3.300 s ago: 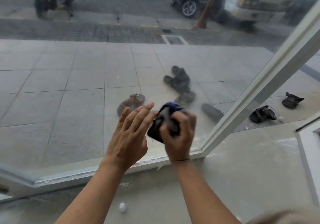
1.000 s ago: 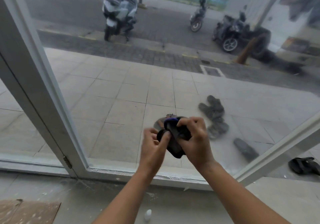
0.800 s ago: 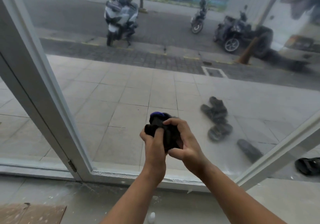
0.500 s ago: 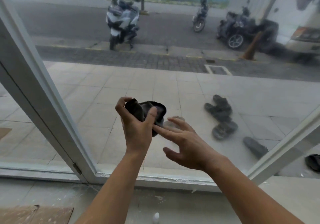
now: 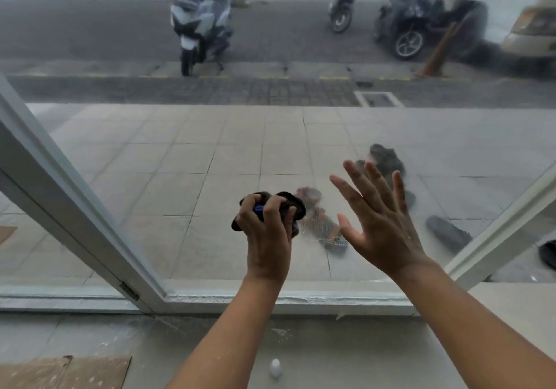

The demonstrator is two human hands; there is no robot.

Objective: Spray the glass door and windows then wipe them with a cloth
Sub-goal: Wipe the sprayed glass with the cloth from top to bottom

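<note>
Cloth (image 5: pixel 288 205) in left hand (image 5: pixel 267 232)

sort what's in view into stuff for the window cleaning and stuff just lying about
For the job:
dark cloth, gripped in the left hand
right hand, open and empty
glass pane
white window frame

Just lying about:
sandals outside
parked scooter
orange cone
cardboard on the floor
small white object on the floor
</note>
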